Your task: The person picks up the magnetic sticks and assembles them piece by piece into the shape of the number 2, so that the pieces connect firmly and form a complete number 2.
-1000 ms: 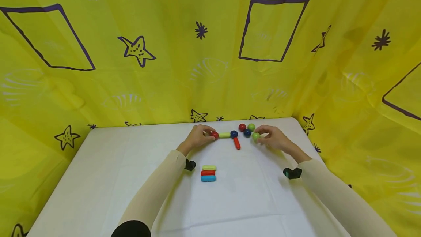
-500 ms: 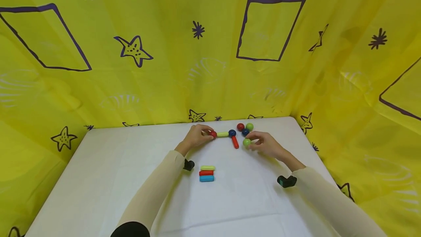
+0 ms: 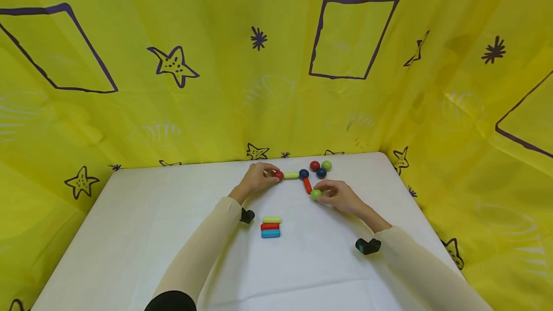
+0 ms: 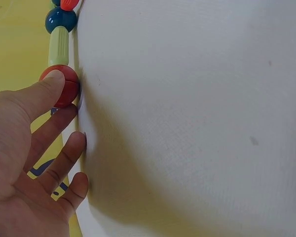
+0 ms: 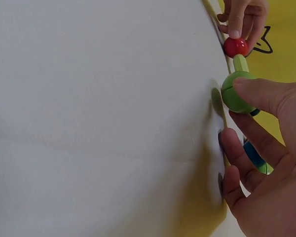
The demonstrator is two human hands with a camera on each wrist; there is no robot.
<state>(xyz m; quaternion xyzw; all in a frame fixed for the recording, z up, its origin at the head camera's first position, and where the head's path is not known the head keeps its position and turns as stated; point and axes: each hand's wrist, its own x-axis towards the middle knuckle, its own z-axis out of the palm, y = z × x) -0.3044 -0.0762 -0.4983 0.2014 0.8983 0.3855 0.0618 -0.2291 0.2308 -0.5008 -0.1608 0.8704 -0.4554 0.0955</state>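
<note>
- The red ball (image 3: 279,175) is pinched in the left grip (image 3: 257,178), the thumb laid on it; at its 3 o'clock it is touched by the yellow-green rod (image 3: 291,175).
- The rod's other end is met by the dark blue ball (image 3: 304,173), from which the red rod (image 3: 307,185) is pointed toward 5 o'clock.
- The light green ball (image 3: 316,195) is pinched in the right grip (image 3: 340,197), just beside the red rod's near end; whether contact is made cannot be told.
- Between 2 and 3 o'clock from the dark blue ball, three loose balls (image 3: 321,173) are clustered: red, green, dark blue.
- At its 7 o'clock, three spare rods (image 3: 270,226) are laid side by side: yellow-green, red, blue.
- Everything is carried by the white bench (image 3: 147,224), backed at 12 o'clock by the yellow curtain (image 3: 216,104).
</note>
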